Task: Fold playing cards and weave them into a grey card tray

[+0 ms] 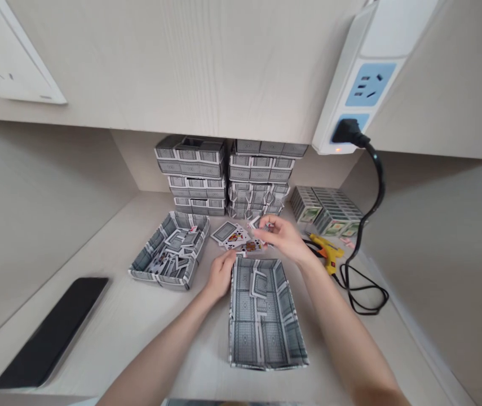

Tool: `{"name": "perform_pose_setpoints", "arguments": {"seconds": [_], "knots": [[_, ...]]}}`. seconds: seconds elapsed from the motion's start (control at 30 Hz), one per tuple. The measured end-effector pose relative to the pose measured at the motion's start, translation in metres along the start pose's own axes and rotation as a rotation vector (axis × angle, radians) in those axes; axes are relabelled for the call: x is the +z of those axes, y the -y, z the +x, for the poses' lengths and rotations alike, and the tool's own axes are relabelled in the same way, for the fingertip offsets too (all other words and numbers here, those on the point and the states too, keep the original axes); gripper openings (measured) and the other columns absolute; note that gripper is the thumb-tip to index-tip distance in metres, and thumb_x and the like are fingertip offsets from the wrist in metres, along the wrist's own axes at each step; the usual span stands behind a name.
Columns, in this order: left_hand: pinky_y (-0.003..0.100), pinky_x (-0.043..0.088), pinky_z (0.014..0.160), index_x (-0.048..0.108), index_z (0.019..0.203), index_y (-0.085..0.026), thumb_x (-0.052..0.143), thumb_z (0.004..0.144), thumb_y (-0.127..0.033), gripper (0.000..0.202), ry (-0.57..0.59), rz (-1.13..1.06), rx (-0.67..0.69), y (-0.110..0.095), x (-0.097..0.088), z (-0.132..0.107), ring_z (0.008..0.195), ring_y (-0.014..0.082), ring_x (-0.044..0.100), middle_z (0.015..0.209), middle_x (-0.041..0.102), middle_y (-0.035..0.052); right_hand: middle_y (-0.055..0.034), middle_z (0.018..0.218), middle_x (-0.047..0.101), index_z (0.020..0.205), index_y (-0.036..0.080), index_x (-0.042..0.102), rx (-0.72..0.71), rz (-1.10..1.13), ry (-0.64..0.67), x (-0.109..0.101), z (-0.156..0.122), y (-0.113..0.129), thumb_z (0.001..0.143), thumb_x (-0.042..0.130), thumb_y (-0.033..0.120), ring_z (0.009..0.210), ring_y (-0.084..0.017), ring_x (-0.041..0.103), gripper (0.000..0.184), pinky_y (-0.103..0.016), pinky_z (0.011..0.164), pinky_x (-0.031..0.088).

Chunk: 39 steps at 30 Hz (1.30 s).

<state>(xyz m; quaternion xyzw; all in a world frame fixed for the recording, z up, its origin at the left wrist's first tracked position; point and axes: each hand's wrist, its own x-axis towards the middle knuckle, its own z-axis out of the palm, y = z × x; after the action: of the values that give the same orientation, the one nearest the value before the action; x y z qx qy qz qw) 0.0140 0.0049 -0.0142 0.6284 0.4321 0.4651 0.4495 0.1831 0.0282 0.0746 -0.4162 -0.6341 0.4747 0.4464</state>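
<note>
An open box made of playing cards (266, 332) lies before me, its inside lined with grey card backs. One loose card (259, 284) rests in its far end. My left hand (222, 274) grips the box's far left corner, its fingertips partly hidden by the wall. Beyond that end, my right hand (285, 238) pinches playing cards (255, 223) between thumb and fingers; how many I cannot tell. Right below it, a loose pile of playing cards (226, 232) is spread on the table, some face up with court figures.
A second card box (192, 269) with folded cards stands left. Stacked card boxes (198, 168) fill the back. Card packs (329, 208), a yellow glue gun (328, 251) and its black cable (367, 310) lie right. A black phone (54, 332) is front left; a power strip (359, 84) hangs above.
</note>
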Motion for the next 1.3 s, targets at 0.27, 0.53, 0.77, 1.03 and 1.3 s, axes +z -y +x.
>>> {"name": "perform_pose_setpoints", "arguments": {"seconds": [0.27,0.53,0.77,1.03,1.3], "knots": [[0.03,0.034,0.091,0.06,0.094,-0.014,0.028,0.082,-0.033,0.039,-0.012,-0.035,-0.037,0.001,0.004,-0.002,0.098,0.0168,0.051,0.101,0.061,0.005,-0.002,0.077,0.055,0.073,0.023,0.067,-0.042,-0.873,0.269,-0.013,-0.012,-0.002,0.063,0.064,0.035,0.075,-0.016,0.052,0.016,-0.026,0.068,0.038],[0.035,0.029,0.097,0.053,0.108,-0.013,0.026,0.079,-0.032,0.044,0.031,-0.248,-0.14,0.001,0.008,-0.002,0.108,0.0178,0.046,0.114,0.055,0.0053,-0.0012,0.076,0.06,0.079,0.027,0.069,-0.06,-1.06,0.375,0.002,-0.008,-0.014,0.069,0.059,0.026,0.071,-0.015,0.053,0.014,-0.023,0.059,0.033],[0.032,0.031,0.093,0.049,0.108,-0.012,0.032,0.076,-0.032,0.041,0.045,-0.323,-0.141,0.002,0.012,-0.001,0.106,0.0183,0.045,0.112,0.054,0.0067,-0.001,0.075,0.062,0.079,0.024,0.069,-0.139,-0.991,0.422,0.003,-0.006,-0.016,0.07,0.057,0.02,0.07,-0.014,0.054,0.015,-0.023,0.064,0.035],[0.025,0.038,0.066,0.05,0.076,-0.015,0.037,0.069,-0.025,0.017,0.09,-0.071,-0.12,0.001,0.008,-0.004,0.074,0.0153,0.048,0.077,0.056,0.0005,-0.0014,0.082,0.062,0.083,0.021,0.065,-0.141,-0.838,0.464,0.002,-0.008,-0.012,0.073,0.052,0.016,0.077,-0.013,0.055,0.017,-0.022,0.069,0.037],[0.025,0.038,0.067,0.052,0.076,-0.016,0.037,0.071,-0.025,0.018,0.118,-0.057,-0.117,-0.005,0.01,-0.005,0.074,0.015,0.049,0.078,0.057,-0.0002,-0.0053,0.094,0.059,0.111,0.019,0.041,-0.085,-0.82,0.233,-0.015,-0.016,-0.002,0.073,0.049,0.011,0.08,-0.016,0.055,0.04,-0.025,0.069,0.037]]}}
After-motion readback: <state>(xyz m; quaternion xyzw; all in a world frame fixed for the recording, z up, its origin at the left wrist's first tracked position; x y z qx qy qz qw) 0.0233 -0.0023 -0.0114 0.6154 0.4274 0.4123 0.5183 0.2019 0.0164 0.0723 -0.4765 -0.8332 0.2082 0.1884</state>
